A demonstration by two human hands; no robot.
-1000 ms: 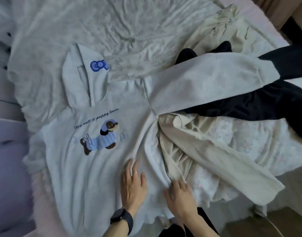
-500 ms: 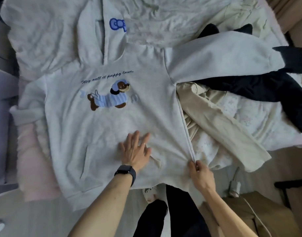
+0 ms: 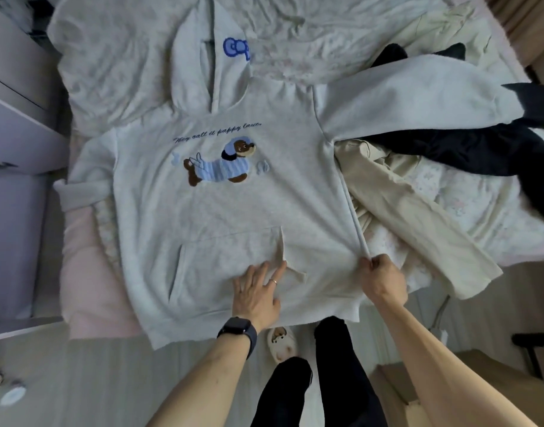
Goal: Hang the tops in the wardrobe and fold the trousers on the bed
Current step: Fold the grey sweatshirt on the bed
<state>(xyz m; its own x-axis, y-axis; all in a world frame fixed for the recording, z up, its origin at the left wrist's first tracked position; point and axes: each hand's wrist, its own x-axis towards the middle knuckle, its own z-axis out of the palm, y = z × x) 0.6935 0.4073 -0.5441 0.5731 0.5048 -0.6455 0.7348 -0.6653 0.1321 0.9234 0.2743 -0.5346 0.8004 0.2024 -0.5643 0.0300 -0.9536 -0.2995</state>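
A pale grey hoodie (image 3: 233, 211) with a dog picture lies spread front-up on the bed (image 3: 89, 272). The person's left hand (image 3: 258, 291) rests flat, fingers straight, on its front pocket. The right hand (image 3: 383, 278) pinches the hoodie's side seam near the hem. Cream trousers (image 3: 418, 217) and a dark garment (image 3: 486, 155) lie crumpled just beside its right sleeve.
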